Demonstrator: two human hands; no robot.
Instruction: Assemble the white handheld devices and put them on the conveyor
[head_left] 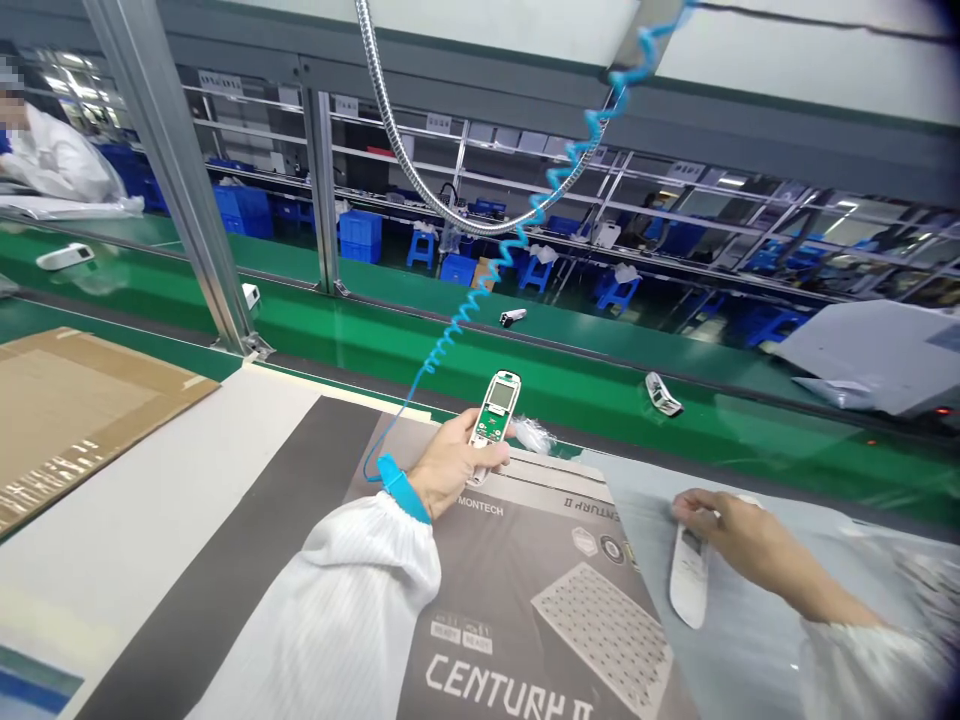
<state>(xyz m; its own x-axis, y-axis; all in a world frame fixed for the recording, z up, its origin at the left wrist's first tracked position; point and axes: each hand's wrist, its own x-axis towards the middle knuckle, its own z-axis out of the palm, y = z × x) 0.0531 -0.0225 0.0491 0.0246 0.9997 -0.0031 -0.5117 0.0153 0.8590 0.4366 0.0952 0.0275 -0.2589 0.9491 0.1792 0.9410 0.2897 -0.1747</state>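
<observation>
My left hand (457, 460) is closed around a white handheld device (499, 405), whose small grey screen and green circuit board face up. A blue wrist strap (403, 487) with a coiled blue cord circles that wrist. On the right, my right hand (724, 525) has its fingers bent over the top end of a white casing (688, 585), which lies on a pale sheet. Whether those fingers grip the casing is unclear. Below my left hand lies a grey printed cardboard box (510, 600).
A green conveyor (390, 345) crosses ahead, carrying white device parts (664, 394). Crumpled clear plastic (534, 434) sits beyond the box. A metal post (176, 170) rises on the left; brown cardboard (97, 400) lies nearby. Another person (67, 150) sits at far left.
</observation>
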